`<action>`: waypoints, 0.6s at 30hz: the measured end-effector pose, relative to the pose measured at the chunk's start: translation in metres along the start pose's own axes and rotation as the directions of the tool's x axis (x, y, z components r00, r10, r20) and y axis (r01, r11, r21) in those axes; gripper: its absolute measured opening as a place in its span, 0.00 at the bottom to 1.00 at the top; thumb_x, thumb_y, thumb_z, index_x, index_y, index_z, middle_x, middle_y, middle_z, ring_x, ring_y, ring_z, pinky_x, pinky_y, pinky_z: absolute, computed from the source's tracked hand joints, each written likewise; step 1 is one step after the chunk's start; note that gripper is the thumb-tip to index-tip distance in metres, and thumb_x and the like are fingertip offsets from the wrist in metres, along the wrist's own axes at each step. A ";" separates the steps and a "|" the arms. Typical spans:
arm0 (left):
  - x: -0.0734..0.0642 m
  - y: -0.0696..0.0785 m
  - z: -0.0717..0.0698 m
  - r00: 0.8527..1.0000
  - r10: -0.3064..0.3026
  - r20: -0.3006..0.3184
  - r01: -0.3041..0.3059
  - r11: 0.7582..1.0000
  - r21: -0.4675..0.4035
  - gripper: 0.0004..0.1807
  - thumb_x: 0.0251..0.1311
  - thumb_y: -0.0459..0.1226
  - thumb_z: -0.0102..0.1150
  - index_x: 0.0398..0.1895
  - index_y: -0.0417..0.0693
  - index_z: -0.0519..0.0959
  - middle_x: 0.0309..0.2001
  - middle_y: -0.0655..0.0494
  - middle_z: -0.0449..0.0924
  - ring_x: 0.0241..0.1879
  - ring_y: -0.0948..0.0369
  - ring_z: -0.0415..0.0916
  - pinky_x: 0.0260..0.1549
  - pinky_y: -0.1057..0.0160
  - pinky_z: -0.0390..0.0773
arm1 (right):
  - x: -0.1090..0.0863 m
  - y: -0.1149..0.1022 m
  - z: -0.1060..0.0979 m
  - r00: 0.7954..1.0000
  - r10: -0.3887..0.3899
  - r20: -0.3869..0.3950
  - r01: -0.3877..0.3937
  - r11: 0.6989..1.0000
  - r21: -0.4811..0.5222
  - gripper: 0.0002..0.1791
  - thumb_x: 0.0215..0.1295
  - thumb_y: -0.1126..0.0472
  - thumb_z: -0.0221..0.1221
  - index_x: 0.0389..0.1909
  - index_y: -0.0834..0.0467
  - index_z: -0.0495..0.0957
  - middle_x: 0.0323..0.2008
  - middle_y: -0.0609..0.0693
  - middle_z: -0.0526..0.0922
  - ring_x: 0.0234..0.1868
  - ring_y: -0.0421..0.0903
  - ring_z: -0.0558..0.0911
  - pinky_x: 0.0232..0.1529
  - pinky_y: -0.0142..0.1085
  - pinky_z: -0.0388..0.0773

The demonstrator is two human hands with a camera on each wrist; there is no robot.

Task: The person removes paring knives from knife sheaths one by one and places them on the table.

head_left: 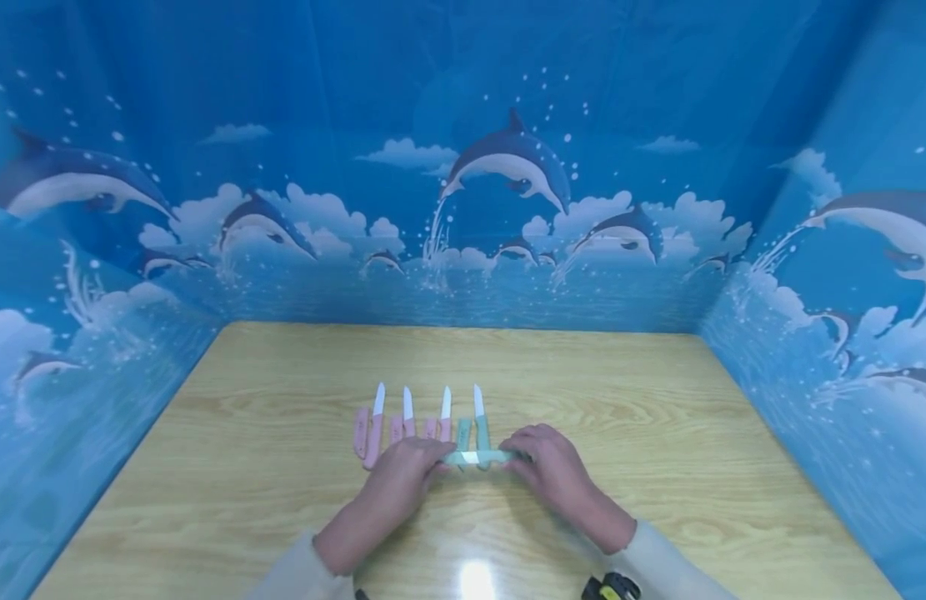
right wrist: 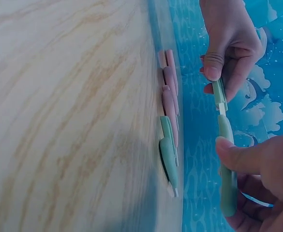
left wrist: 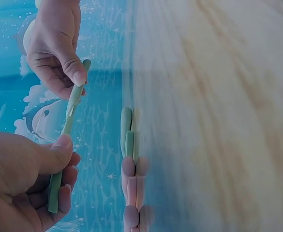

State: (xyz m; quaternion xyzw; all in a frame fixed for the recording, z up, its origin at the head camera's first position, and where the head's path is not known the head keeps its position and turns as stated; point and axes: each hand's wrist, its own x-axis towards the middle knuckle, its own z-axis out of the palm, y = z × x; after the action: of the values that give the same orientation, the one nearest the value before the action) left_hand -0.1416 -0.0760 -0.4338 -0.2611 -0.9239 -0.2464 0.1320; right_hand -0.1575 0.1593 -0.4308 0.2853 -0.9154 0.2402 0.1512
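Observation:
My left hand (head_left: pixel 407 472) pinches a pale green blade sheath (right wrist: pixel 219 93) between thumb and fingers. Opposite it, my right hand (head_left: pixel 550 463) grips the green handle of a small paring knife (right wrist: pixel 227 188). Knife and sheath form one line above the table, with a short stretch of bare blade (right wrist: pixel 222 108) between them and the tip hidden inside the sheath. Just beyond the hands lies another green knife (head_left: pixel 483 429), its green sheath (head_left: pixel 463 431) beside it. Left of these are three pink knives (head_left: pixel 376 429), each with a pink sheath (head_left: pixel 361 429) alongside, blades pointing away.
The knives lie in a row on a wood-grain table (head_left: pixel 620 392). A blue curtain printed with dolphins (head_left: pixel 342 108) stands behind the table and along both sides. Near the right sleeve, a black and yellow object (head_left: pixel 611 588) shows at the bottom edge.

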 end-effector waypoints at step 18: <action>-0.002 0.001 0.002 1.000 0.014 0.001 -0.014 1.000 -0.012 0.15 0.51 0.34 0.69 0.44 0.44 0.84 0.43 0.50 0.86 0.43 0.55 0.84 0.46 0.57 0.83 | -0.004 0.004 -0.001 1.000 -0.029 -0.013 0.029 1.000 -0.007 0.14 0.46 0.65 0.73 0.37 0.56 0.85 0.38 0.48 0.87 0.41 0.44 0.82 0.45 0.41 0.81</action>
State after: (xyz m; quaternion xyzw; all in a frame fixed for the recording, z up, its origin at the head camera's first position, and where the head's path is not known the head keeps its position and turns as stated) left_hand -0.1399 -0.0752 -0.4355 -0.2686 -0.9207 -0.2507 0.1316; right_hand -0.1567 0.1641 -0.4328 0.2962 -0.9111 0.2366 0.1616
